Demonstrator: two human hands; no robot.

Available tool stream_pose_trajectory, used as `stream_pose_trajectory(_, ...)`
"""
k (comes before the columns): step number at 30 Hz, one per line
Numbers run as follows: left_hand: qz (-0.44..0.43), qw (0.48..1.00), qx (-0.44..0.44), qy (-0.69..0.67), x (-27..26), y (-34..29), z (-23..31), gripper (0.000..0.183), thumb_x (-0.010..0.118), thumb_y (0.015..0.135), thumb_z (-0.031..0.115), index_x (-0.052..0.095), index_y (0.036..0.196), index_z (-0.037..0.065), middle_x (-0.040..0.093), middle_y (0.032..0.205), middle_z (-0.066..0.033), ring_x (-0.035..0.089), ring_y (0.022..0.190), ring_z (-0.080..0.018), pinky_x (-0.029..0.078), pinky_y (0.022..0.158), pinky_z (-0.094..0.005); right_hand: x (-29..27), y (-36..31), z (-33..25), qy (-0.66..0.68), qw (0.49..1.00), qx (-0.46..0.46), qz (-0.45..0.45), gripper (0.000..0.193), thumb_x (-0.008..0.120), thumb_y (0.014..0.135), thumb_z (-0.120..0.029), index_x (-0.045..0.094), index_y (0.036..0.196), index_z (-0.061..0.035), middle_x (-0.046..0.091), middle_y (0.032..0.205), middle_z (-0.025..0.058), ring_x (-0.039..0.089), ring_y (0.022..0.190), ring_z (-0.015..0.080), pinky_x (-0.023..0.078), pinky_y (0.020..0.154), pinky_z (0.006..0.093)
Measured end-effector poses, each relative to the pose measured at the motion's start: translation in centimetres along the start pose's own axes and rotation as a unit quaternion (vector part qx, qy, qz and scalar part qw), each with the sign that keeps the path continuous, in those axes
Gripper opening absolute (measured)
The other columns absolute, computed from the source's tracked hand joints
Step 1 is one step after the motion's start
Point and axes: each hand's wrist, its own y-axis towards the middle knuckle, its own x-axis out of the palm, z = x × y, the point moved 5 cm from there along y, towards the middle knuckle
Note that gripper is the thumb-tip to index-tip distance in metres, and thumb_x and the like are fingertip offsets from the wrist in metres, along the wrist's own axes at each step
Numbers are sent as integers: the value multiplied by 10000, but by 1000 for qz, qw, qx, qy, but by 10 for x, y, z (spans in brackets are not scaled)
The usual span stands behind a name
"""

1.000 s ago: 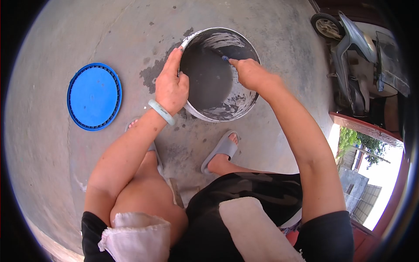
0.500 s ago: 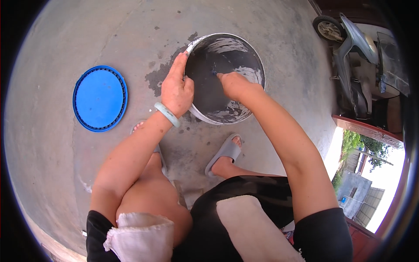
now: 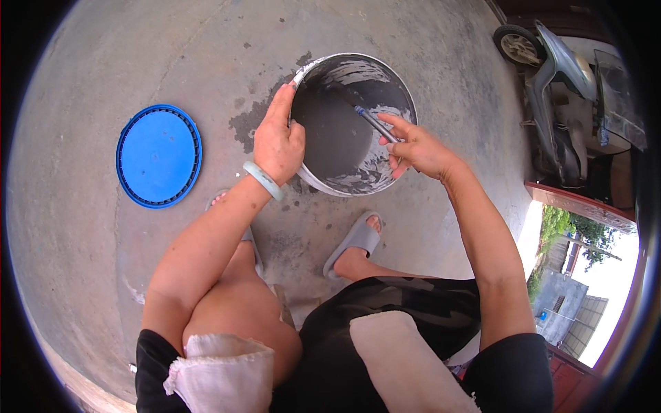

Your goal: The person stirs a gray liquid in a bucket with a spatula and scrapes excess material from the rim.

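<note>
A white bucket (image 3: 321,184) stands on the floor ahead of me, its inner wall smeared with grey and white. Dark grey wet paste (image 3: 337,141) lies inside it. My left hand (image 3: 279,141) grips the bucket's left rim, fingers stretched along the edge and thumb bent at the rim. My right hand (image 3: 416,148) is over the right side of the bucket, its fingers loosely around a long-handled tool (image 3: 375,122) with a dark handle and a blue band. The tool slants down into the bucket, and its head is too dark to make out.
A round blue lid (image 3: 158,157) lies on the concrete floor to the left. Wet dark stains (image 3: 253,124) mark the floor beside the bucket. My feet in grey slippers (image 3: 358,241) are just below it. A parked scooter (image 3: 558,96) stands at the far right, near an open doorway.
My right hand has drawn back to the right and loosened its fingers, so the tool's handle now shows. My left hand stays on the rim.
</note>
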Motion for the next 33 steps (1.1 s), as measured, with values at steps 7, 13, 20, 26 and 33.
stream_pose_trajectory(7,3,1000,6,-1,-1,0,2,580,451,790,7,412,1368,29,413,1408,-214,445,1265,-356,384,1045,-365,-13,-23,2,-47,993,36,101,484,517,887,-75,453,1367,-71,592,839,29,439,527,66,346,427,229)
stream_pose_trajectory(13,3,1000,2,-18,-2,-1,3,577,446,788,-5,420,1363,29,422,1401,-217,441,1271,-356,377,1051,-363,-28,-26,1,-75,988,11,131,429,512,904,-101,493,1329,-46,596,810,32,478,571,88,417,526,260)
stream_pose_trajectory(20,7,1000,5,-13,-2,-1,0,576,442,789,-8,419,1364,28,421,1403,-215,438,1275,-353,376,1052,-360,-27,8,-5,-210,969,0,127,402,515,902,-128,534,1297,-57,648,853,78,591,717,150,485,616,306)
stream_pose_trajectory(26,7,999,0,-35,-2,0,2,554,411,800,-48,420,1353,-16,489,1360,-188,461,1279,-274,347,1058,-315,-15,48,6,-254,959,-74,105,417,521,891,-123,530,1302,-54,649,857,88,578,654,153,473,552,308)
stream_pose_trajectory(33,-1,999,-9,-33,-2,0,2,569,431,790,-16,427,1358,17,420,1405,-216,434,1283,-344,369,1055,-352,-15,25,9,78,994,75,-10,414,519,885,-75,526,1298,-64,558,799,30,375,485,42,282,392,200)
